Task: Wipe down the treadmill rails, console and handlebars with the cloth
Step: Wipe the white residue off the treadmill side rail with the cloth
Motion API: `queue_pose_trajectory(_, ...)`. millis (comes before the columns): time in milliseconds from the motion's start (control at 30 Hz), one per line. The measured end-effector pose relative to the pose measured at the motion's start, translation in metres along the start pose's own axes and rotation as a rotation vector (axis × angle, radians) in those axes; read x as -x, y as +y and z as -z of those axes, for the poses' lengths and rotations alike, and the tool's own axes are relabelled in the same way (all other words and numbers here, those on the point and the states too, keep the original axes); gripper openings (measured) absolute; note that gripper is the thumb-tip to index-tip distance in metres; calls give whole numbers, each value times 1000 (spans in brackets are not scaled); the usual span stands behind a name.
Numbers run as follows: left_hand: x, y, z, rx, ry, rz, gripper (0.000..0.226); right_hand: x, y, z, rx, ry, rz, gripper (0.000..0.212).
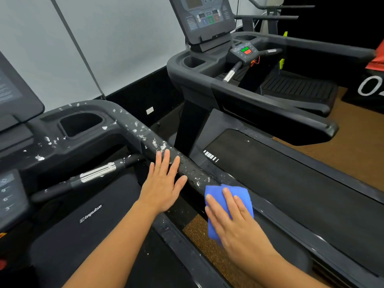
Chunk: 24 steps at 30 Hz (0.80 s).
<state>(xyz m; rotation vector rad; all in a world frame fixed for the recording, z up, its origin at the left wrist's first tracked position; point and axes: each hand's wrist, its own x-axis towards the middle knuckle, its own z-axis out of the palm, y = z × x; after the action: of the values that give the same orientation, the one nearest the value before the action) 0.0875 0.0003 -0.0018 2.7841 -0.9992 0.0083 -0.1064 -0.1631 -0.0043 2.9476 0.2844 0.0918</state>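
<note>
My right hand [232, 217] lies flat, fingers spread, pressing the cloth [226, 196] onto the rail [187, 163] at lower centre — soft, light, likely to bunch, so I'd keep my palm on it. My left hand [164, 183] rests open on the rail beside it.

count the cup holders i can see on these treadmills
3: one in the near treadmill's speckled console; two on the far treadmill, left and right. Others may be out of frame.
</note>
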Motion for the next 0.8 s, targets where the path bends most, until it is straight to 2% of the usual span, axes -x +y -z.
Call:
queue_pose_trajectory(67,-2,-2,-2,-19,-22,-4,94,14,8,-6,43,52,118,62)
queue_pose_trajectory(167,-1,-3,-4,-29,-23,-22,92,12,11,-8,87,15,120,61)
queue_pose_trajectory(267,-3,-5,-5,-33,-25,-30,90,-15,-4,-3,290,26,150,64)
queue_pose_trajectory(400,-3,-6,-4,2,-5,-33,76,-29,-18,8,382,-129,304,59)
queue_pose_trajectory(467,-2,-7,-3,-1,-9,-37,74,-14,-10,-6,414,-121,382,57)
queue_pose_trajectory(567,-2,-9,-2,-24,-6,-45,73,-5,-2,-7,443,-130,337,57)
queue_pose_trajectory(667,-2,-9,-2,-36,-24,-37,74,-34,-17,-7,562,-207,427,57)
queue_pose_trajectory(767,-2,-8,-2,-41,-15,-38,75,-51,-36,-12,558,-333,525,56)
queue_pose_trajectory(800,-2,-9,-2,-43,-11,-43,75,-46,-35,-15,585,-315,533,57)
